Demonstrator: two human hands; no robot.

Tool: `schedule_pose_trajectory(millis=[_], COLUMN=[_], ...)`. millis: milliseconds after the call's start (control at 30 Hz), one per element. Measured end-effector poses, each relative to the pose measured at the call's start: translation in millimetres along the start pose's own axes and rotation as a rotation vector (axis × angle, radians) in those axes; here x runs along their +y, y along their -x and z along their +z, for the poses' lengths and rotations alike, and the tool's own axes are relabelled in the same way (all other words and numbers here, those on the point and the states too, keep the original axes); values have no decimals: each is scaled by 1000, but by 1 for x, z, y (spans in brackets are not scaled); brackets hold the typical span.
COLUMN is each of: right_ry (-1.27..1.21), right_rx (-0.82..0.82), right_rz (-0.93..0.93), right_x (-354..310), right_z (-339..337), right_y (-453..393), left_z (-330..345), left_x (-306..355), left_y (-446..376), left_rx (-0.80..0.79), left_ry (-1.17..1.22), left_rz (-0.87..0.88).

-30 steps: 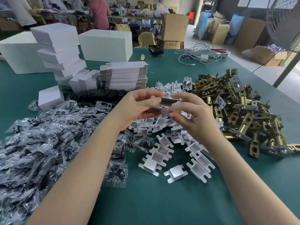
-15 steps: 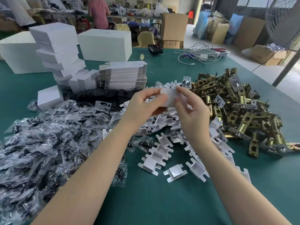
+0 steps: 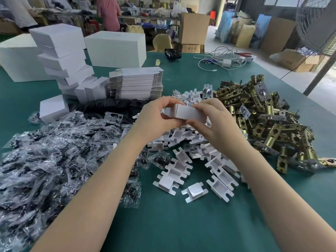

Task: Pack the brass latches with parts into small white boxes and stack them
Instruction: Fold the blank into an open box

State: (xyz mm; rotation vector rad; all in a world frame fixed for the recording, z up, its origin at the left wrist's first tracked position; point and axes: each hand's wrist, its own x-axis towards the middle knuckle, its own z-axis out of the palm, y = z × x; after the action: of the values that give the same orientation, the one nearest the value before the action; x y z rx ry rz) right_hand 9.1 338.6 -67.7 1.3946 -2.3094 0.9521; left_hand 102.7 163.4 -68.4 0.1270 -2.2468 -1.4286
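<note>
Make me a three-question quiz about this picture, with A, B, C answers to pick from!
1. Where is the heap of brass latches?
A. To the right of the hands
B. On the floor
C. Inside the big white carton

2. What colour is the table?
A. Red
B. Green
C. Yellow

3. What are the two hands doing?
A. Resting flat on the table
B. Holding a small white box between them
C. Holding scissors

Answers:
1 A, the latches lie right of the right hand.
2 B, the bare cover is green.
3 B, the left hand and right hand grip the small white box.
</note>
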Motion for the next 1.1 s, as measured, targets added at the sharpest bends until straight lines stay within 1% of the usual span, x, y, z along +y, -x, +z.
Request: schedule_pose_trajectory(millis=[67, 167, 200, 300, 400, 567, 867, 1000, 1100], right_ry=[11, -9, -3, 47, 72, 49, 93, 82, 101], right_rx=[6, 91, 124, 228, 286, 232, 227, 176, 119], right_rz=[-26, -94, -118, -188, -239, -228, -278, -249, -249], right_x=[-1, -2, -2, -4, -4, -3, 0, -1, -2], right_z=[-1, -3, -3, -4, -6, -10, -14, -20, -25], right_y=[0, 1, 2, 4, 4, 1, -2, -7, -13], left_z=[1, -2, -2, 0, 0, 1, 1, 3, 3], left_x=[0, 1, 1, 0, 0, -2, -2, 4, 6], left_y=[0, 1, 1, 1, 1, -1, -1, 2, 3], left_rx=[42, 92, 95, 42, 13, 2, -3, 18, 22], left_ry=[-59, -175, -161, -22, -4, 9, 44, 109, 130], left_rz=[48, 141, 142, 119, 130, 122, 131, 196, 192])
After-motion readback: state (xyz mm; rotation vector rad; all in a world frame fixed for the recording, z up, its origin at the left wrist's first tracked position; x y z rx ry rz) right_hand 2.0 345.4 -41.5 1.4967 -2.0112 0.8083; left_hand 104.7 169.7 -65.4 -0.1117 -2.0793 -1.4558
